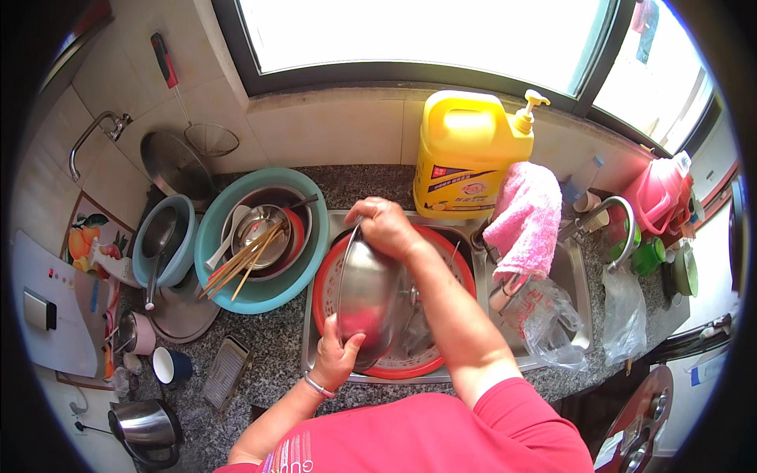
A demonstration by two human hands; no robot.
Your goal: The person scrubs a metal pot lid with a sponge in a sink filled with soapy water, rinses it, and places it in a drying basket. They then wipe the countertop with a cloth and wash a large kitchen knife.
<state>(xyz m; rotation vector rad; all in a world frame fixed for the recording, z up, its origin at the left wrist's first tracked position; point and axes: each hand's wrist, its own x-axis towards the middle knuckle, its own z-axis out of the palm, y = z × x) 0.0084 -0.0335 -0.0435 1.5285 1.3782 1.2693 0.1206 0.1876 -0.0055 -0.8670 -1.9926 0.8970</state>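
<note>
A large stainless steel bowl is tilted on its side above the red plastic colander in the left sink basin. My left hand grips the lower part of its rim, thumb towards me. At the upper part of the rim my right hand holds on with bent fingers. Beneath the bowl, the colander holds something clear or shiny that I cannot make out. To the left, a turquoise basin holds nested metal bowls, a white spoon and several wooden chopsticks.
A yellow detergent jug with a pump stands behind the sink. A pink towel hangs over the faucet, beside a clear plastic bag at the right basin. A box grater, a dark blue cup and an electric kettle are on the left counter.
</note>
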